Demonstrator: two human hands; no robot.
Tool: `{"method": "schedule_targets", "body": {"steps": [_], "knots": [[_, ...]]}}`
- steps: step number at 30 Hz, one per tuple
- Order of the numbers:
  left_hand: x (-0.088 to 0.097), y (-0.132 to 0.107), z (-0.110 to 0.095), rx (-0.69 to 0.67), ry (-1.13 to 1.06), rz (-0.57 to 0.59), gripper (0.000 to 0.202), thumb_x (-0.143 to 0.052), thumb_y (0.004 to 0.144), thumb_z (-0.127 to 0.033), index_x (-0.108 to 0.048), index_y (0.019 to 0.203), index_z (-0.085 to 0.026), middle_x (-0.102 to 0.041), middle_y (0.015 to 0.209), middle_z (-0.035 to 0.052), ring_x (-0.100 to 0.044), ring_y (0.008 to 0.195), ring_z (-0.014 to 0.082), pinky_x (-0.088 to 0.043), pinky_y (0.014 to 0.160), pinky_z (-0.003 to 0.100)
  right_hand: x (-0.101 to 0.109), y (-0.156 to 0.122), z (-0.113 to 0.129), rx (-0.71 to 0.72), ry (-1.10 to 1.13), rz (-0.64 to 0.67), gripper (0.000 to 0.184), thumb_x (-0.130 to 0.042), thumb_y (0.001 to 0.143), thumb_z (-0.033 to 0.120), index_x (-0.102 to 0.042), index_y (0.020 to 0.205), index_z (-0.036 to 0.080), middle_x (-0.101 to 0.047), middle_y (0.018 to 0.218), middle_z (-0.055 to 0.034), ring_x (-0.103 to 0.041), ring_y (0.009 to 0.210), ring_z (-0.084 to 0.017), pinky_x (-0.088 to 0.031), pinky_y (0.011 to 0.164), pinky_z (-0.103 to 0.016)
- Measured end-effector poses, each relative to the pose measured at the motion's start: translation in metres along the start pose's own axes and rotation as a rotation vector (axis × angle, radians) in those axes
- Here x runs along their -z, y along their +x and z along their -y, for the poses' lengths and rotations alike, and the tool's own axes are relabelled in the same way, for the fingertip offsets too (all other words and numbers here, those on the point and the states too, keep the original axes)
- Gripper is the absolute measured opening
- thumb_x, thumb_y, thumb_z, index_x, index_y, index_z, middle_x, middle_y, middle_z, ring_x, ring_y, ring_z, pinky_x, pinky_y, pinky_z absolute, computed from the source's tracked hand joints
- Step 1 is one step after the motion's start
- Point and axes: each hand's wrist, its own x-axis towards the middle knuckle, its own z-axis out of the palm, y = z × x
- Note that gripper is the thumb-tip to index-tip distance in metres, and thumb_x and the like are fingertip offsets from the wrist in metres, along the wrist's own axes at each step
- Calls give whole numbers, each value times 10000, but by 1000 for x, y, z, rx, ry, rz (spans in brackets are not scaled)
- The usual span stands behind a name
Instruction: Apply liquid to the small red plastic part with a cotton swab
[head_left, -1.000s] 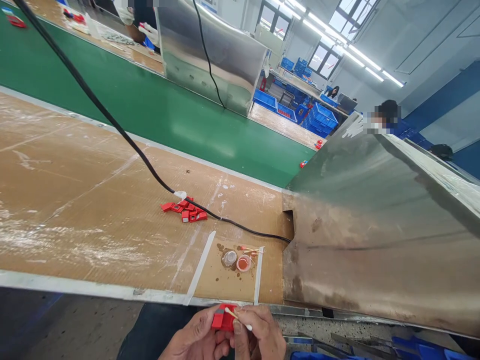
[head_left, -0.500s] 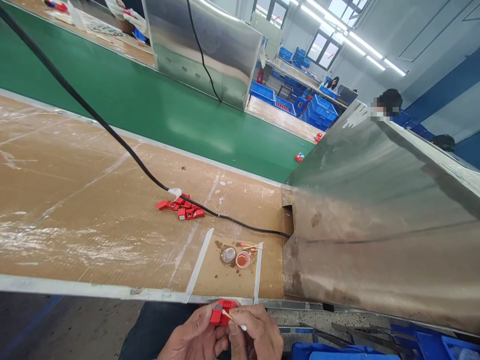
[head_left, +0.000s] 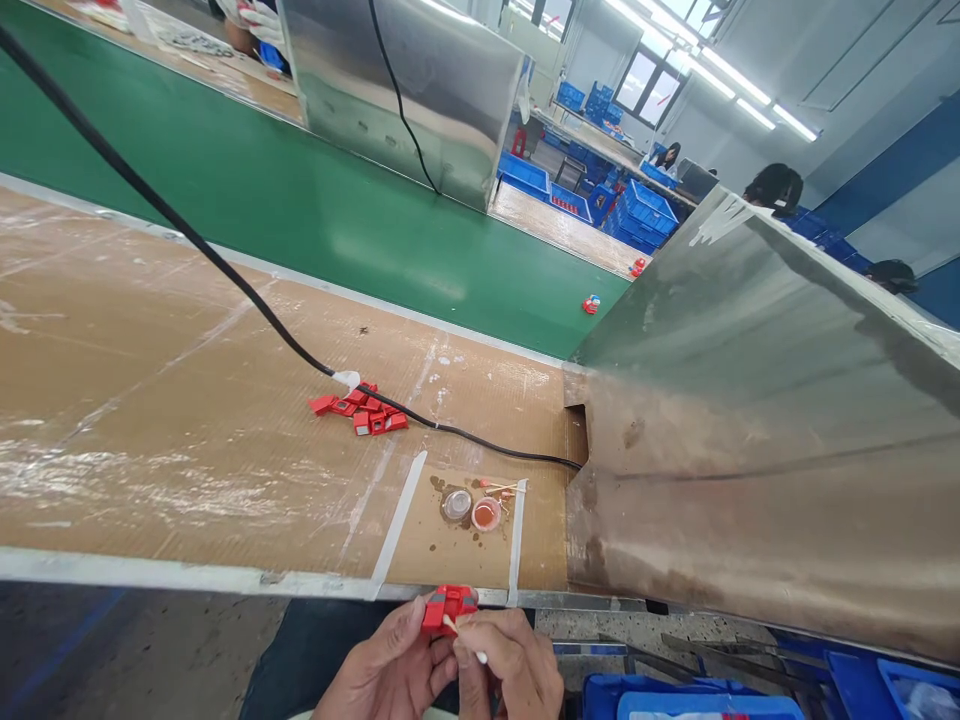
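Pinched a small red plastic part (head_left: 448,607) in the left hand (head_left: 390,670) at the near table edge, tilted up toward the eyes — likely so its face could be reached. Gripped a cotton swab (head_left: 465,642) in the right hand (head_left: 510,668), fingers curled shut, tip touching the part. Kept two small dishes (head_left: 472,510) just beyond on the taped cardboard, within easy dipping reach. Left a heap of red parts (head_left: 358,412) farther out beside the black cable (head_left: 225,275) — then the green belt (head_left: 300,215).
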Motion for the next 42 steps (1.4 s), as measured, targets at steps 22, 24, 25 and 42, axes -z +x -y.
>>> {"method": "schedule_targets", "body": {"steps": [22, 24, 25, 42], "knots": [[-27, -4, -5, -84, 85, -189, 411, -968, 745, -478, -898, 1054, -217, -883, 1110, 154, -794, 1015, 247, -603, 939, 258, -14, 13, 2, 144, -177, -281, 428, -519, 1174, 259, -683, 783, 205, -790, 626, 34, -735, 450, -73, -538, 521, -181], [-26, -4, -5, -90, 76, -207, 440, -981, 732, -473, -893, 1071, -206, -878, 1139, 164, -796, 1021, 240, -611, 933, 250, -14, 10, 1, 141, -199, -307, 421, -545, 1164, 252, -685, 770, 205, -791, 621, 32, -737, 448, -77, -541, 524, -186], [-26, -4, -5, -91, 74, -213, 456, -987, 723, -475, -891, 1075, -202, -877, 1148, 166, -797, 1018, 236, -617, 917, 241, -14, 9, 0, 134, -211, -317, 418, -557, 1160, 253, -687, 766, 205, -792, 621, 31, -740, 452, -81, -544, 531, -191], [-23, -3, -5, -102, 47, -192, 427, -976, 751, -454, -890, 1083, -199, -886, 1119, 142, -794, 1020, 245, -628, 929, 267, -18, -1, -2, 75, -205, -330, 350, -622, 1130, 258, -707, 796, 195, -808, 662, 24, -766, 498, -102, -558, 532, -206]]}}
